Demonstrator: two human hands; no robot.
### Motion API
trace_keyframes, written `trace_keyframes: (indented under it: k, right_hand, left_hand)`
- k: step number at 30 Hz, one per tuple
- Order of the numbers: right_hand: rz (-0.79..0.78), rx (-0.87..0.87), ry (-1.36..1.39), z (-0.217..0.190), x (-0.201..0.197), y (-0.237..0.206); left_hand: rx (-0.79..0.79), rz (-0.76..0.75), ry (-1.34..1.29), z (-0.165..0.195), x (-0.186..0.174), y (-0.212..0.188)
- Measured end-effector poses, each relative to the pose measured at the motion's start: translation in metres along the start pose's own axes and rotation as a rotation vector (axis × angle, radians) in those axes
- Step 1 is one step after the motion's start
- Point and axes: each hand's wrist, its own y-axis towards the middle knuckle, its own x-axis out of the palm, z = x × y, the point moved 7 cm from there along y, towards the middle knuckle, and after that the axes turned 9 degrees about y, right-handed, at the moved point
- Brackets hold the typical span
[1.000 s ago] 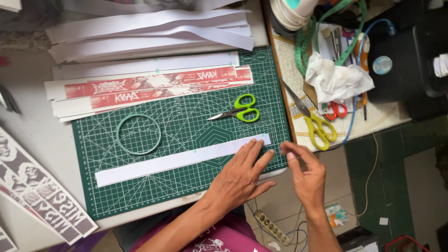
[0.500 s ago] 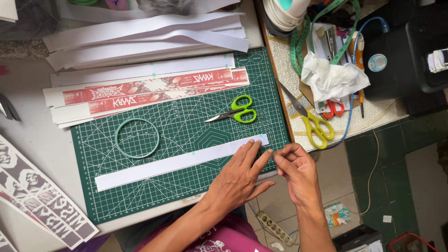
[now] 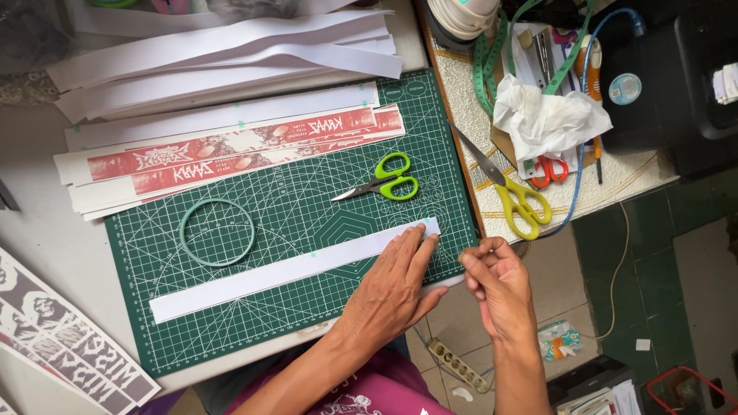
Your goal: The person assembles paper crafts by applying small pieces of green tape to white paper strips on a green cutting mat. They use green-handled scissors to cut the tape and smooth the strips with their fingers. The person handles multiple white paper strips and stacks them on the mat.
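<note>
Green cutting mat (image 3: 307, 230) covers the worktop. Left hand (image 3: 396, 288) lies flat, fingers released, hiding the white paper strip's (image 3: 269, 278) right end. Right hand (image 3: 500, 288) fingers pinched beside it; contents indiscernible.

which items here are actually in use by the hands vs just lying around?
In use:
left hand pressing flat on the white paper strip
cutting mat under the strip
right hand, fingers pinched at the mat's right edge

Lying about:
small green scissors
yellow scissors
teal ring
red printed strips
crumpled tissue
</note>
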Motion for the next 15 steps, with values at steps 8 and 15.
trace_keyframes:
  k: [8,15]
  right_hand:
    - [-0.033,0.098,0.056,0.021,0.007,0.000]
    - [-0.014,0.077,0.051,0.024,0.007,0.000]
  left_hand:
    - [-0.082,0.006,-0.013,-0.006,-0.011,0.017]
    - [-0.070,-0.006,0.000,-0.012,-0.017,0.045]
